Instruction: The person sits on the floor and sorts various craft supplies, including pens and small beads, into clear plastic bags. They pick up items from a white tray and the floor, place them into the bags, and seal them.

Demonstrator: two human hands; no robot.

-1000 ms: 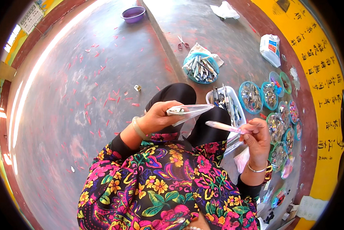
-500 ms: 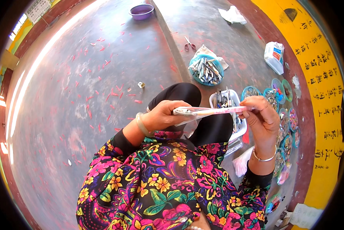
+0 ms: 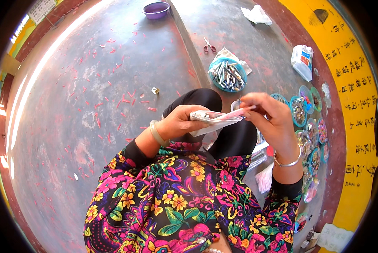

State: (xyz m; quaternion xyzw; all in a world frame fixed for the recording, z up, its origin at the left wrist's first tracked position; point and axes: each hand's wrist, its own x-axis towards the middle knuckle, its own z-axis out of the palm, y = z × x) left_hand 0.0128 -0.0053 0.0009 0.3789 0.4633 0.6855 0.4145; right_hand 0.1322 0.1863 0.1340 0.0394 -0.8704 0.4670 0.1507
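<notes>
My left hand (image 3: 183, 118) is closed on one end of a clear plastic bag (image 3: 216, 119) held above my lap. Small pale pieces show through the film near its fingers. A pink strip (image 3: 241, 111) runs along the other end of the bag. My right hand (image 3: 270, 117) pinches the tip of this strip between thumb and fingers. Whether the strip is part of the bag or a separate piece, I cannot tell. Beneath the right hand, a white tray (image 3: 262, 146) of slim pen-like items is mostly hidden.
Ahead stands a blue basket (image 3: 227, 75) of pen-like pieces, with red-handled scissors (image 3: 209, 46) beyond it. Several small round baskets (image 3: 299, 110) line the right. A white package (image 3: 302, 63) lies by the wall. Red scraps (image 3: 126, 100) dot the floor; a purple basin (image 3: 155, 10) stands far off.
My right hand has moved left and slightly up, closer to my left hand. The stretch of bag and pink strip between the hands is shorter and now slants upward.
</notes>
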